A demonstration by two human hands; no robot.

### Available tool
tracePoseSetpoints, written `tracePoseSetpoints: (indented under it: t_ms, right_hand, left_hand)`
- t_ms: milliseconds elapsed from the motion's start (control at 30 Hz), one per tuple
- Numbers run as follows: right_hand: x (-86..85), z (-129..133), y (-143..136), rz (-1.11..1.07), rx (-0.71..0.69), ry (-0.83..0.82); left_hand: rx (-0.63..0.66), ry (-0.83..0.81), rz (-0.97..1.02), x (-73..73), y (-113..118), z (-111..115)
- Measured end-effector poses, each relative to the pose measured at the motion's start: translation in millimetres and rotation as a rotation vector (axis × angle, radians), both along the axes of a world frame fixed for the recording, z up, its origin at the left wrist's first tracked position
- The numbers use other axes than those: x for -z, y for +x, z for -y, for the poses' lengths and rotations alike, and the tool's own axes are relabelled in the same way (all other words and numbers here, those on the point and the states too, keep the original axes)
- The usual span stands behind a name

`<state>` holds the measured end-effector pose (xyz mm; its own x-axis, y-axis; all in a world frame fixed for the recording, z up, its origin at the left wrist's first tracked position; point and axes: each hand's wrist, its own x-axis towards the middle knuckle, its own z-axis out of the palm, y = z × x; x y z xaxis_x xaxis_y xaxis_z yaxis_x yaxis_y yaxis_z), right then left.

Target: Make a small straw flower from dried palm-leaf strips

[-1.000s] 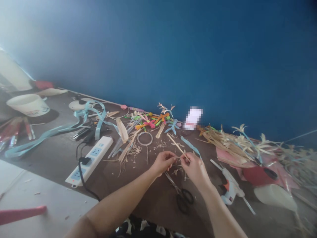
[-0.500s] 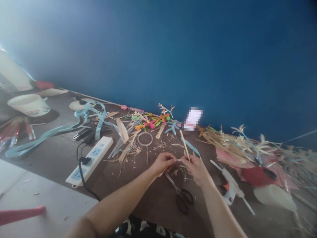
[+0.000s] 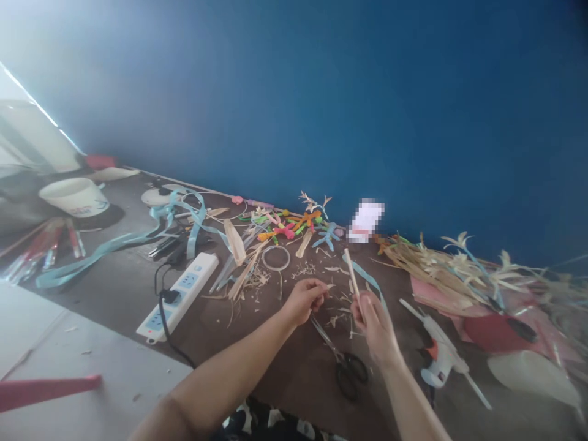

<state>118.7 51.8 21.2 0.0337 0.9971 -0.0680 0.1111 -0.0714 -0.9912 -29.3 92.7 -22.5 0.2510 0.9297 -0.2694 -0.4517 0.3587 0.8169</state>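
Above the dark surface (image 3: pixel 294 395), the left hand (image 3: pixel 303 301) pinches a pale sliver (image 3: pixel 329 286) between its fingers; the right hand (image 3: pixel 374 321) grips a thin stick (image 3: pixel 351 271) pointing toward the wall (image 3: pixel 294 110). Pinched too lightly, the sliver could drop among look-alike shavings (image 3: pixel 339 320); a lowered left wrist might nudge the scissors (image 3: pixel 339 355).

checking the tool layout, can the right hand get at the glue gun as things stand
Probably yes: the glue gun lies on the table just right of the right hand, with nothing visible between them. The fingers hold a pale stick, though, which might hamper a full grip.
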Motion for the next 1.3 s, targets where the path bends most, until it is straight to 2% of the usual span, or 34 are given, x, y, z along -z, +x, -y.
tracePoseSetpoints:
  t_ms: [133, 267, 533, 700, 833, 967, 1033, 1167, 1233, 1300]
  right_hand:
    - [0.4, 8.3, -9.8, 0.246, -0.137, 0.09]
    - [5.4, 1.2, -13.0, 0.378, -0.151, 0.109]
    - [19.8, -4.4, -12.9, 0.289, -0.24, 0.07]
    - [15.3, -5.4, -12.9, 0.235, -0.22, 0.079]
    - [16.0, -8.5, -10.3, 0.281, -0.195, 0.109]
    - [22.5, -9.0, -5.9, 0.455, -0.164, 0.152]
    - [22.9, -6.7, -5.9, 0.589, -0.153, 0.225]
    - [18.0, -2.0, -10.6, 0.824, -0.129, 0.406]
    - [15.4, -4.4, -9.3, 0.91, -0.103, 0.435]
    - [12.8, -12.0, -1.8, 0.948, -0.017, 0.421]
  left_hand:
    - [0.01, -0.014, 0.013, -2.1, -0.6, 0.9]
    - [0.038, -0.001, -0.023, -2.9, 0.6, 3.1]
    - [0.077, 0.048, -0.036, 2.8, 1.6, 4.7]
    - [0.089, 0.058, -0.063, 2.1, 3.1, 6.4]
    - [0.094, 0.092, -0.095, 2.4, 4.1, 6.4]
    - [0.08, 0.108, -0.099, 5.3, 3.8, 5.8]
    - [0.09, 0.113, -0.086, 6.2, 3.4, 5.4]
    - [0.09, 0.113, -0.068, 6.1, 3.1, 4.5]
    - [0.073, 0.108, -0.068, 6.1, 3.0, 4.1]
    - [0.062, 0.101, -0.058, 6.3, 2.3, 4.1]
